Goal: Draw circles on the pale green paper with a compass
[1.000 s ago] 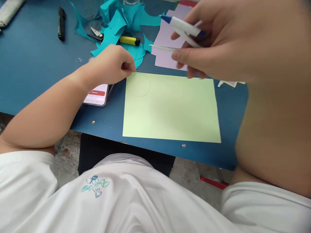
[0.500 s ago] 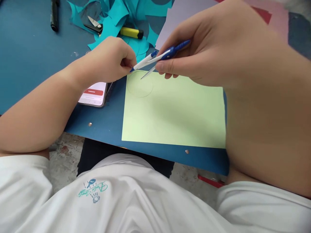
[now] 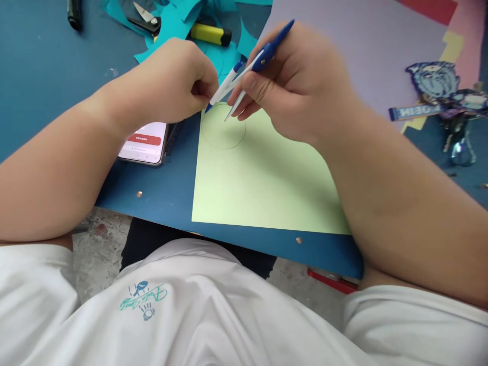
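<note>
My right hand (image 3: 290, 86) grips a blue-and-white drawing compass (image 3: 263, 60) near its hinge, tilted over a pale green sheet (image 3: 267, 188). A pen-like piece with a blue tip sits in one leg, and the thin point of the other leg is inside a faint drawn circle (image 3: 245, 137) at the sheet's upper left. My left hand (image 3: 183, 76) is closed, its fingertips bent down by the sheet's top left corner, close to the blue tip. What those fingers pinch, if anything, is hidden. Under my left wrist lies a lit phone (image 3: 143, 148), partly covered.
Turquoise paper scraps (image 3: 171, 30) lie at the back with open scissors (image 3: 147, 20) and a yellow-and-black tool (image 3: 209, 34). A black marker (image 3: 74, 15) is at far left. Lilac paper (image 3: 343, 40) and shiny wrappers (image 3: 434, 84) lie right. The blue table's front edge (image 3: 236, 243) runs before me.
My right hand has turned and drawn in, and the compass stands steeper. Its thin point has shifted slightly right within the circle. The view has moved a little, uncovering wrappers on the right.
</note>
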The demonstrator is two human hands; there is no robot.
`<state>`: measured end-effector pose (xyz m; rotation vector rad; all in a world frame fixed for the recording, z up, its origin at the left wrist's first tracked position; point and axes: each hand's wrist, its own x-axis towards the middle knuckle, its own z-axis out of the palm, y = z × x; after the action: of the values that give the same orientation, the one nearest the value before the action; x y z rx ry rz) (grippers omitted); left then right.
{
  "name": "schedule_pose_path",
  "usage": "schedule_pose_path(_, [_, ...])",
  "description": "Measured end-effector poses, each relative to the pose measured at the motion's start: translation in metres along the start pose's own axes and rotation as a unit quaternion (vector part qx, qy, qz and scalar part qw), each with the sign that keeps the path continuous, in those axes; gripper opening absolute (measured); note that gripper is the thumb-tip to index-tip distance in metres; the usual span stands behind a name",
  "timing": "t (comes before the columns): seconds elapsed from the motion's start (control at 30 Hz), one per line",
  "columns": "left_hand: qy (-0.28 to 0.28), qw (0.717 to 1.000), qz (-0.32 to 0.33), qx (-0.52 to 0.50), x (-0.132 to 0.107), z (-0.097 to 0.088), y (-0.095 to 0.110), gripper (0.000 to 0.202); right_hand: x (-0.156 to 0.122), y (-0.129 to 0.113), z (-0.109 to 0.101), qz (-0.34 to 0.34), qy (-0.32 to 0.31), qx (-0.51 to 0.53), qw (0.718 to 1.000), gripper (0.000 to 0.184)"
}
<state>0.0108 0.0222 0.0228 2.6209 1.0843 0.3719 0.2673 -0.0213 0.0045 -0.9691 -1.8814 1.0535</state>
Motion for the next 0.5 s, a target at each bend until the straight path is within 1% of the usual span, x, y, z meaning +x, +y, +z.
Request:
schedule_pose_path(0.1, [-0.002,1.000,-0.008,0.001,0.000,-0.001,0.002,0.039,-0.002,0.008,0.005,0.011,0.000,0.025,1.000,0.063])
schedule_pose_path(0.2, [-0.007,1.000,-0.020,0.006,-0.001,-0.002,0.003,0.043,-0.003,0.015,0.008,0.019,0.018,0.054,0.998,0.075])
schedule_pose_path(0.3, [-0.001,1.000,-0.015,0.019,-0.001,-0.001,0.002,0.043,-0.002,0.019,0.008,0.021,0.007,0.039,0.999,0.081])
schedule_pose_path(0.33, [0.000,1.000,-0.012,0.023,-0.001,0.000,0.001,0.044,-0.002,0.020,0.008,0.015,0.005,0.028,0.999,0.078])
schedule_pose_path(0.43, [-0.003,0.999,-0.011,0.031,0.000,0.000,0.000,0.047,-0.001,0.019,0.009,0.010,0.006,0.000,1.000,0.060])
schedule_pose_path(0.5, [-0.004,0.999,-0.010,0.034,0.000,0.000,0.001,0.046,-0.001,0.017,0.010,0.012,0.005,-0.005,1.000,0.053])
